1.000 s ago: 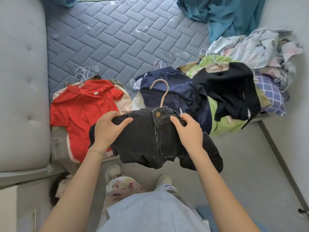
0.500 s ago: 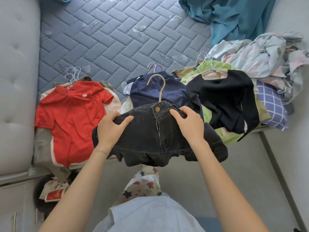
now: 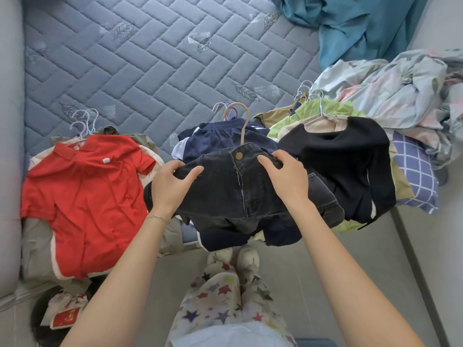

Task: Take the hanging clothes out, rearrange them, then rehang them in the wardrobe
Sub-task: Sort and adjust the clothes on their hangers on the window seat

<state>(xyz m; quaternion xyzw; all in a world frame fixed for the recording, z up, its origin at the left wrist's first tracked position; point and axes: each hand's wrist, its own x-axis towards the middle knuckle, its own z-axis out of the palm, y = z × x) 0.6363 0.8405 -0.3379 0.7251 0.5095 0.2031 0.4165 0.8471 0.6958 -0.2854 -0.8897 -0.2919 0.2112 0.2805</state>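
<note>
Clothes (image 3: 37, 246) lie in stacks along the near edge of the mattress (image 3: 150, 58), each on its hanger, so the taking-out looks finished (no wardrobe is in view to confirm it).

On the left, a red polo (image 3: 87, 186) tops a stack of pale garments, with white hooks (image 3: 82, 121) bunched above its collar. That stack looks sorted.

In the middle, the left grip (image 3: 172, 189) pinches the waistband of the denim shorts (image 3: 233, 196), thumb on top and fingers tucked under. The right grip (image 3: 288, 181) grasps the same waistband on the far side of the button. The shorts hang on a tan hanger (image 3: 241, 121), whose hook stands up above the button. They are held over the navy shorts (image 3: 213, 141) of the middle stack; whether they touch it I cannot tell.

On the right, a black top (image 3: 350, 159) covers a green garment (image 3: 325, 108) and others, again with hooks gathered at the top. Beyond that stack sit a checked cloth (image 3: 413, 166), a heap of pale bedding (image 3: 400, 83) and a teal cloth (image 3: 363, 26), none on hangers.

My reading is that the rearranging is well along (three groups, seemingly by kind) and the shorts are being set onto the middle group. What is left is laying them down, any last sorting, and then all of the rehanging, which has not begun.
</note>
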